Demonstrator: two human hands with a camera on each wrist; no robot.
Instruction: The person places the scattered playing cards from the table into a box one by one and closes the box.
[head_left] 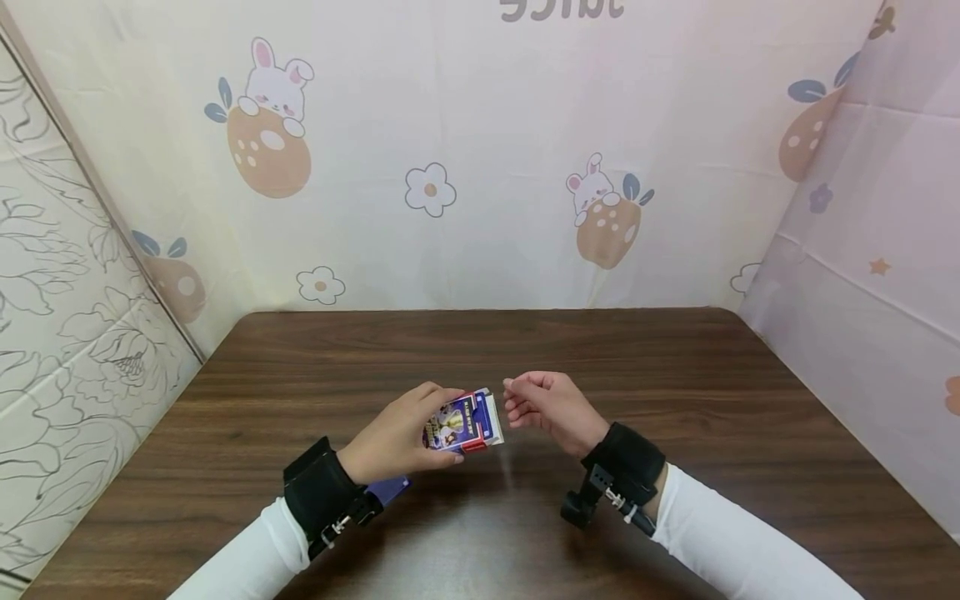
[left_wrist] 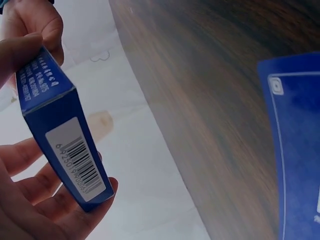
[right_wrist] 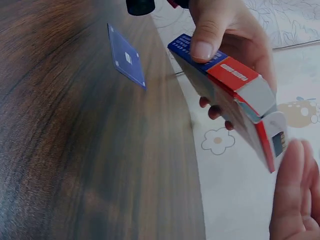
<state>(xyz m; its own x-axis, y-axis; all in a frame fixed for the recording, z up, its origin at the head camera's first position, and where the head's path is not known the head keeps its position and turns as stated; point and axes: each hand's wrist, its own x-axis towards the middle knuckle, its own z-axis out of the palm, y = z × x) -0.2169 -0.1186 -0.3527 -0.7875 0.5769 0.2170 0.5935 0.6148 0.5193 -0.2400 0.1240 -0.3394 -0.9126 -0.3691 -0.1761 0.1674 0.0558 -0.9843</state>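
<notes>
My left hand (head_left: 393, 435) grips a small blue and red card box (head_left: 461, 423) above the table, thumb on one side and fingers on the other. In the left wrist view, the box's blue bottom end shows a white barcode label (left_wrist: 79, 159). Its other end has raised white flaps (right_wrist: 256, 95) and points toward my right hand (head_left: 553, 410). The right hand is just beside that end, fingers loosely bent in the head view, with nothing visible in them. On the table beneath the left wrist lies a flat blue card (right_wrist: 126, 56) with a thin white border.
The dark wood-grain table (head_left: 637, 375) spreads around both hands. A pale patterned curtain (head_left: 495, 242) hangs behind it, with further curtain panels at left and right. Black straps with cameras (head_left: 622, 467) are worn on both wrists.
</notes>
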